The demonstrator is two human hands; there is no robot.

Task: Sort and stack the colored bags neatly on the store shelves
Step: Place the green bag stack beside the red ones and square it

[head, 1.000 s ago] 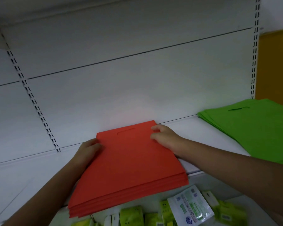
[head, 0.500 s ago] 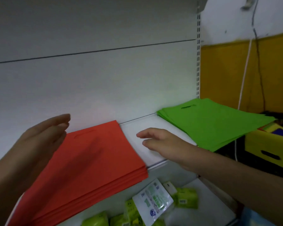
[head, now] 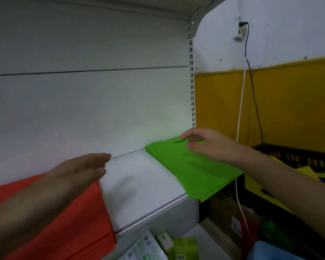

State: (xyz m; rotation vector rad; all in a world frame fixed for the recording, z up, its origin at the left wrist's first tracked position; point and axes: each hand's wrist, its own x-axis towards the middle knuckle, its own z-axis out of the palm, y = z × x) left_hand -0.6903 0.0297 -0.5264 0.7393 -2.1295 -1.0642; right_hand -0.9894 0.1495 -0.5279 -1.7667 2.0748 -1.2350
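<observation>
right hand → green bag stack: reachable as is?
Probably yes. The right hand is open above the back of the green bag stack, fingers near the handle slot, with nothing between them. The stack overhangs the shelf edge, so its front and right sides look free too.

The light is dim and flat, with a grey-green cast. The white back panel (head: 86, 109) is brightest near its middle and darkens toward the upper left corner. A soft, faint shadow lies on the shelf (head: 139, 184) near its middle. Both hands and the packets (head: 158, 246) at the bottom edge look smeared and soft. Straight lines bow slightly near the frame's edges. No glare shows.
</observation>
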